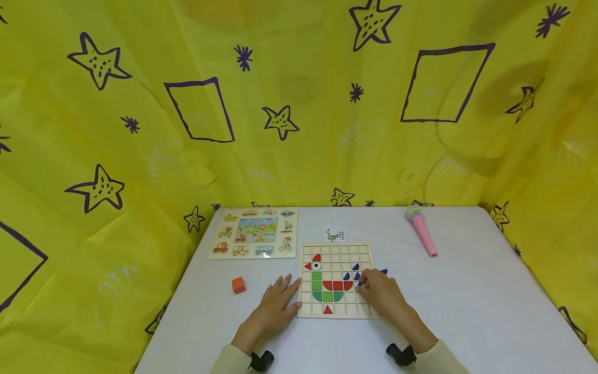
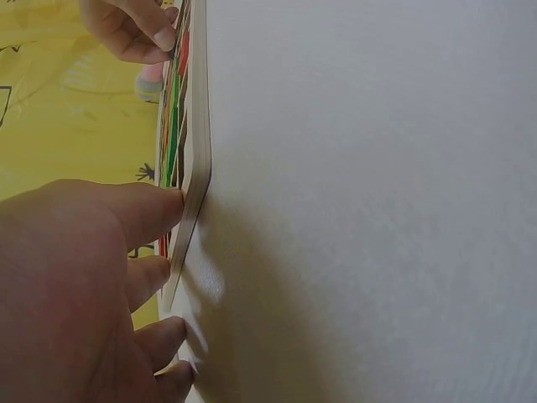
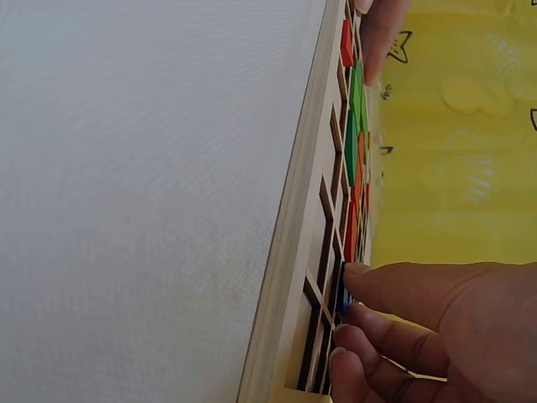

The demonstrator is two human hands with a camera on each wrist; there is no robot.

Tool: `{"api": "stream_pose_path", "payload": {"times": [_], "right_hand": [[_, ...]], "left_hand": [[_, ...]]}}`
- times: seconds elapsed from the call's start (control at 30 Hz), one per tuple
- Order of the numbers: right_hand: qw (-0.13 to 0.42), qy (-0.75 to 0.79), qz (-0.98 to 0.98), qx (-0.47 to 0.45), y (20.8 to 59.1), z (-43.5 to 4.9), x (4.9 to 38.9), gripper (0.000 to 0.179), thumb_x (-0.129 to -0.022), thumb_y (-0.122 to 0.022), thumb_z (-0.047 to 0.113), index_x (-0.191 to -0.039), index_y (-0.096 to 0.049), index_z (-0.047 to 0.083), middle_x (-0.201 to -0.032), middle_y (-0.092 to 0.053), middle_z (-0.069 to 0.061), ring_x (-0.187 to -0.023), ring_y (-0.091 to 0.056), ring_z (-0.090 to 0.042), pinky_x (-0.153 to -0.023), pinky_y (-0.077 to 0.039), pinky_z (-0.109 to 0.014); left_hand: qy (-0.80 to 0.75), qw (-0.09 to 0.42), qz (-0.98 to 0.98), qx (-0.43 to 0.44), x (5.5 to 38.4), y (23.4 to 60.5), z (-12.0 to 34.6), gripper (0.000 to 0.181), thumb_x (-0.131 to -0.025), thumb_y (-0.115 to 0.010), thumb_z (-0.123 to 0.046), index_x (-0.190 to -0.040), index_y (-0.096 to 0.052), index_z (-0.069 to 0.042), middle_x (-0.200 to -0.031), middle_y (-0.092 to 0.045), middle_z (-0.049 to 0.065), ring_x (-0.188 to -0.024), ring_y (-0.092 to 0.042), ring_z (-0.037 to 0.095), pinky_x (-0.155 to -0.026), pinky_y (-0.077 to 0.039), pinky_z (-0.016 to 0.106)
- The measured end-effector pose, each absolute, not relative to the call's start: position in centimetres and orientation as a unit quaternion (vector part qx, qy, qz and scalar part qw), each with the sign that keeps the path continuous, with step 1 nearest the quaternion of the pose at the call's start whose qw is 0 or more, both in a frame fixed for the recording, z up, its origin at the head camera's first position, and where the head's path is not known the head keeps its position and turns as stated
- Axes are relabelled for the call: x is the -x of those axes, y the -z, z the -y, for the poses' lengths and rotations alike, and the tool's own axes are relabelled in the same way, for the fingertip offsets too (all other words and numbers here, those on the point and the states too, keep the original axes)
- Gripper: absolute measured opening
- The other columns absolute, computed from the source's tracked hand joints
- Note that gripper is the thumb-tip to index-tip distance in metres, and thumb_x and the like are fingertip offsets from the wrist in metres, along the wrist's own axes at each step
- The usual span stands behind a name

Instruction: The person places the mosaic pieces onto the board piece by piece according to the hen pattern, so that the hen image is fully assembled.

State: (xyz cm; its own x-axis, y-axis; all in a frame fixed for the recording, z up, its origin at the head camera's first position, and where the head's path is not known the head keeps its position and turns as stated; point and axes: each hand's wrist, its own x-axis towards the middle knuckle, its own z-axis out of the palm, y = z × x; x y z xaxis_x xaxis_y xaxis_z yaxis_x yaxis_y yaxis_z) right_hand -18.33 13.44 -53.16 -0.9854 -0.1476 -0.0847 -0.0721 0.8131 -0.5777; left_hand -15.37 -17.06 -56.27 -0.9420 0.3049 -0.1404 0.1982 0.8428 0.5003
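Observation:
A wooden grid board [image 1: 355, 308] lies on the table with flat coloured pieces set in a bird-like figure: a round eye piece [image 1: 316, 266], green squares [image 1: 316, 280], red pieces [image 1: 337, 285] and a red triangle [image 1: 328, 309] below. Thumb and index finger of my right hand [image 1: 385, 295] pinch a small blue piece [image 3: 342, 290] down at the grid, right of the red row. Several other blue pieces [image 1: 347, 276] sit just beyond those fingers; one blue piece [image 1: 384, 271] shows past the board's right side. My left hand [image 1: 274, 307] rests with fingers spread, thumb and fingertips touching the board's left edge.
Behind the board lies a small picture card [image 1: 334, 234] showing a similar bird. A vehicle picture puzzle [image 1: 221, 228] is at the back left, with an orange cube [image 1: 239, 285] in front. At the back right lies a pink microphone [image 1: 424, 236]. Yellow cloth [image 1: 299, 166] hangs behind the table.

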Motion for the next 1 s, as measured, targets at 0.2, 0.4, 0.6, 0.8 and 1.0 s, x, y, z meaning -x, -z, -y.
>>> {"api": "stream_pose_path", "payload": {"times": [0.2,0.4,0.6,0.8,1.0], "right_hand": [[0.057,0.298,-0.951,0.065,53.3,-13.4,18.4,0.013,-0.094,-0.079,0.013,-0.097,-0.067,0.007,-0.079,-0.059,0.000,-0.075,-0.053,-0.017,-0.074,-0.036,-0.039],[0.062,0.300,-0.950,0.057,53.4,-13.3,18.5,0.012,-0.094,-0.079,0.013,-0.095,-0.068,0.008,-0.076,-0.059,0.001,-0.075,-0.053,-0.018,-0.074,-0.035,-0.038],[0.065,0.305,-0.949,0.054,53.4,-13.3,18.5,0.015,-0.092,-0.080,0.014,-0.095,-0.067,0.007,-0.076,-0.057,-0.001,-0.075,-0.052,-0.018,-0.074,-0.034,-0.038],[0.057,0.310,-0.947,0.057,53.2,-13.9,18.4,0.019,-0.091,-0.082,0.016,-0.101,-0.070,0.006,-0.088,-0.063,-0.003,-0.082,-0.058,-0.020,-0.080,-0.041,-0.043],[0.060,0.313,-0.947,0.046,52.4,-16.2,19.8,0.023,-0.095,-0.078,0.019,-0.108,-0.070,0.003,-0.094,-0.066,-0.007,-0.085,-0.060,-0.023,-0.080,-0.047,-0.044]], "left_hand": [[-0.246,0.108,-0.954,-0.131,15.5,56.4,17.1,0.064,-0.106,-0.058,-0.044,-0.165,-0.040,-0.024,-0.174,-0.030,0.008,-0.163,-0.018,0.036,-0.130,-0.016,0.064],[-0.247,0.107,-0.954,-0.134,15.6,56.4,17.1,0.064,-0.106,-0.058,-0.043,-0.165,-0.040,-0.024,-0.174,-0.030,0.009,-0.163,-0.018,0.037,-0.129,-0.016,0.065],[-0.253,0.106,-0.952,-0.137,15.4,56.2,17.1,0.064,-0.106,-0.059,-0.041,-0.164,-0.041,-0.021,-0.173,-0.031,0.011,-0.162,-0.019,0.039,-0.129,-0.016,0.066],[-0.253,0.106,-0.951,-0.140,15.3,56.1,17.1,0.063,-0.106,-0.060,-0.039,-0.164,-0.042,-0.020,-0.173,-0.031,0.012,-0.162,-0.020,0.040,-0.128,-0.017,0.066],[-0.250,0.105,-0.952,-0.140,15.3,56.2,17.0,0.064,-0.106,-0.059,-0.040,-0.164,-0.042,-0.020,-0.173,-0.031,0.012,-0.162,-0.020,0.039,-0.129,-0.017,0.066]]}}
